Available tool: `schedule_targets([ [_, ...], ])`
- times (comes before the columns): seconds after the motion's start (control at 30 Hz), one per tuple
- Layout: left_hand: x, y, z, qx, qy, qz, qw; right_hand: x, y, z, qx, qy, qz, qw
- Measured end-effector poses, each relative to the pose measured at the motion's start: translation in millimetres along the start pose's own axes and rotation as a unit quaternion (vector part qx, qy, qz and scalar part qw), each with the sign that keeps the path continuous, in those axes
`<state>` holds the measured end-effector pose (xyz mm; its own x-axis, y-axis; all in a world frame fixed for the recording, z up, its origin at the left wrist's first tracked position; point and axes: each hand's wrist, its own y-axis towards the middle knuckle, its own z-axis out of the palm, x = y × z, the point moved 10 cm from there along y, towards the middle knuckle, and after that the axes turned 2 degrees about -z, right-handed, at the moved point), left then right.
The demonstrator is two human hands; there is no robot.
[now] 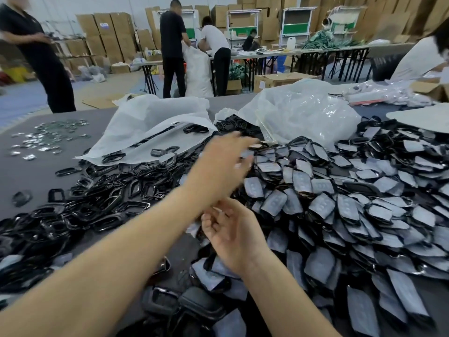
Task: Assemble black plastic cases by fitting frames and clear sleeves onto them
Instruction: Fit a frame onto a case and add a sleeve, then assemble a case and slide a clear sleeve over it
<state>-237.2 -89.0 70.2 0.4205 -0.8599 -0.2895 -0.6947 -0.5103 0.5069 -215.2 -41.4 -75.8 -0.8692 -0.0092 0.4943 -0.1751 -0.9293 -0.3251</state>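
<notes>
- Loads done already, going by the heap of sleeved cases (340, 205) spilling over the worktop (26, 171) from 1 to 5 o'clock. Black pieces, each tucked into a pale, cloudy sleeve.
- Plenty left though: a big tangle of loose black frames (102, 198) from 8 to 10 o'clock, none fitted onto anything yet.
- More frames poking out of a white plastic bag (155, 117) at 11 o'clock. A second bag (303, 110) at 1 o'clock, slumped over the far end of the sleeved heap.
- Scatter of small shiny bits (51, 135) way out at 10 o'clock, too tiny to identify.
- A few bare black cases (194, 307) down at 6 o'clock, close to the body, with no sleeve on them as far as can be seen.
- Left hand (218, 171) stretched out over the middle toward 12 o'clock, right where the frames meet the sleeved heap. Fingers look straight but badly smeared, so no telling whether anything is pinched.
- Right hand (233, 237) just below centre, palm turned up-ish, fingers loosely curled, nothing in it.
- Best guess on the step: between pieces and going for the next part, with nothing being fitted right now.
- Overall guess: well into the job, nowhere near finished with that many frames waiting.
</notes>
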Motion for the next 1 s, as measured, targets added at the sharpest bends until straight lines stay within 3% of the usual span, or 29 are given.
schedule_targets([
  [0.07,84,-17,-10,0.026,0.066,-0.143,0.987,-1,2,1,0.006,0.008,-0.005,1.0],
  [0.13,173,-66,-10,0.108,0.13,-0.323,0.931,-1,2,1,0.004,-0.006,-0.018,1.0],
  [0.2,223,-125,1,0.193,0.165,-0.43,0.867,-3,2,3,0.007,-0.012,-0.012,1.0],
  [0.27,236,-150,8,0.193,0.208,-0.417,0.863,-5,1,3,-0.001,-0.024,-0.005,1.0],
  [0.43,215,-134,-19,0.064,0.285,-0.312,0.904,-7,0,3,-0.009,-0.035,-0.001,0.999],
  [0.63,205,-136,-48,-0.04,0.245,-0.274,0.929,-9,1,3,-0.011,-0.043,-0.001,0.999],
  [0.87,198,-140,-54,0.006,0.117,-0.363,0.924,-8,-1,5,-0.006,-0.086,-0.012,0.996],
  [1.0,171,-167,-29,0.118,0.035,-0.407,0.905,-12,-1,9,0.002,-0.105,-0.008,0.994],
])
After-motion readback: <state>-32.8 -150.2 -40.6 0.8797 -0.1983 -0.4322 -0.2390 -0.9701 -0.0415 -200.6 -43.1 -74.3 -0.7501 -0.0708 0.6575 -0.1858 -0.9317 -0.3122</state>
